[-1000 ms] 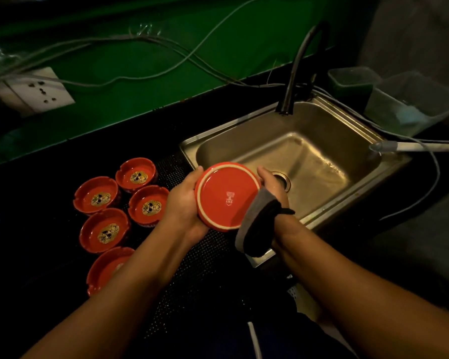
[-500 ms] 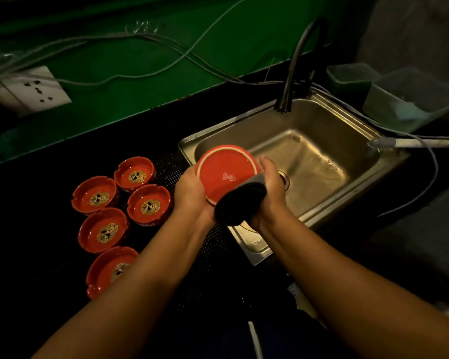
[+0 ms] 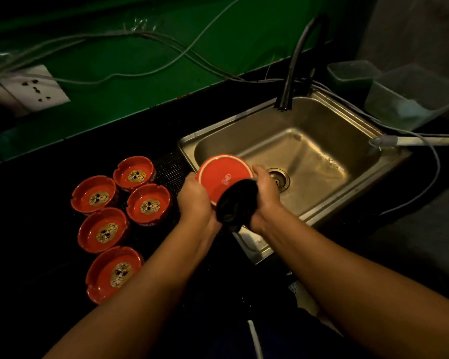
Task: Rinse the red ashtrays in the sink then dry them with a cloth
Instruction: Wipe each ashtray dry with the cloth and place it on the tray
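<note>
The ashtray (image 3: 219, 174) sits base-up between the grips. The left grip (image 3: 195, 200) clamps its rim, and the right grip (image 3: 266, 195) presses a bunched cloth (image 3: 235, 207) against its base. It is probably stiff, glazed, wet-slick and breakable, so the rim is the safest hold.

You have a black countertop (image 3: 36, 294) set against a green wall (image 3: 114, 104). A white socket plate (image 3: 31, 90) sits on that wall at left, with loose grey cables (image 3: 140, 33) strung across it. A black curved tap (image 3: 290, 73) rises at the rear. Two translucent plastic tubs (image 3: 412, 99) stand at far right, with a grey-tipped hose (image 3: 384, 141) lying in front of them.
</note>
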Available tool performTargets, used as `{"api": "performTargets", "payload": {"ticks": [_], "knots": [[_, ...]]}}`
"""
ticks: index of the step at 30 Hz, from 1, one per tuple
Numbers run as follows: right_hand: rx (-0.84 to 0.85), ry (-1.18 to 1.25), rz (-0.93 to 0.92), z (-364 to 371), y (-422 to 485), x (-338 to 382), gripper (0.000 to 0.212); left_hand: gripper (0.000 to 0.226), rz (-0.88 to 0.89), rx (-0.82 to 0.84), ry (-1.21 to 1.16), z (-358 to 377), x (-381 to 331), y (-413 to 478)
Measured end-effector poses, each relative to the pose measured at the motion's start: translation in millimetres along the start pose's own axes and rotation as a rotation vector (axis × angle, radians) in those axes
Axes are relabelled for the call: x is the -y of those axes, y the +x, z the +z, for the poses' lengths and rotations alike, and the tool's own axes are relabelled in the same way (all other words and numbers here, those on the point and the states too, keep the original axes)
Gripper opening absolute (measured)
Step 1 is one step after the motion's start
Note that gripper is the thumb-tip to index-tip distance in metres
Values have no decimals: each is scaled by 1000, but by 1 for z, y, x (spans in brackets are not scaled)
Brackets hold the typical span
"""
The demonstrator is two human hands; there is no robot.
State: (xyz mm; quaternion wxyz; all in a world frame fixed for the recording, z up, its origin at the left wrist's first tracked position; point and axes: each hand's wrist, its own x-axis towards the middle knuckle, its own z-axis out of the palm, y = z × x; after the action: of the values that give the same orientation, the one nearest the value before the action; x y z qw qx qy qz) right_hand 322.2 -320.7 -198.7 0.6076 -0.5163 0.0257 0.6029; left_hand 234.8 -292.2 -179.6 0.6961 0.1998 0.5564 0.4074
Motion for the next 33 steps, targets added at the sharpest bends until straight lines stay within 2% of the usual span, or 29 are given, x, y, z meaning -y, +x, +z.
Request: {"api": "performTargets", "payload": {"ticks": [3,6,8,10,13,15,17,20,22,24,26,28,30,33], "knots": [[-15,18,-2,3,0,-8,61,33,34,-35,50,0,-4,1],[-17,-106,-51,-5,0,4,55,26,-2,126,195,-11,-8,5],[8,-291,-114,-11,-1,15,52,22,-31,239,337,-18,-13,5],[58,-578,-185,-13,-4,23,52,24,-26,273,497,-22,-17,4],[196,-908,-286,-6,-13,25,54,35,22,343,836,-23,-21,4],[268,-1023,-322,-3,-17,21,53,48,51,345,984,-22,-18,8],[258,-991,-321,-6,-15,18,52,53,57,335,919,-24,-16,12],[257,-819,-212,-19,-12,12,49,52,0,300,507,-36,-19,17],[248,-581,-101,-23,-13,11,48,55,-139,307,331,-47,-15,16],[212,-457,-131,-23,-9,9,56,68,-350,397,234,-58,-1,10],[137,-449,-214,-21,-2,6,66,81,-461,486,69,-59,9,3],[137,-360,-228,-19,-4,0,64,83,-427,480,-38,-53,12,-4],[216,-338,-252,-21,-2,-7,55,73,-350,409,1,-48,11,-5],[319,-529,-276,-24,-6,-4,51,69,-286,369,76,-52,7,2]]}}
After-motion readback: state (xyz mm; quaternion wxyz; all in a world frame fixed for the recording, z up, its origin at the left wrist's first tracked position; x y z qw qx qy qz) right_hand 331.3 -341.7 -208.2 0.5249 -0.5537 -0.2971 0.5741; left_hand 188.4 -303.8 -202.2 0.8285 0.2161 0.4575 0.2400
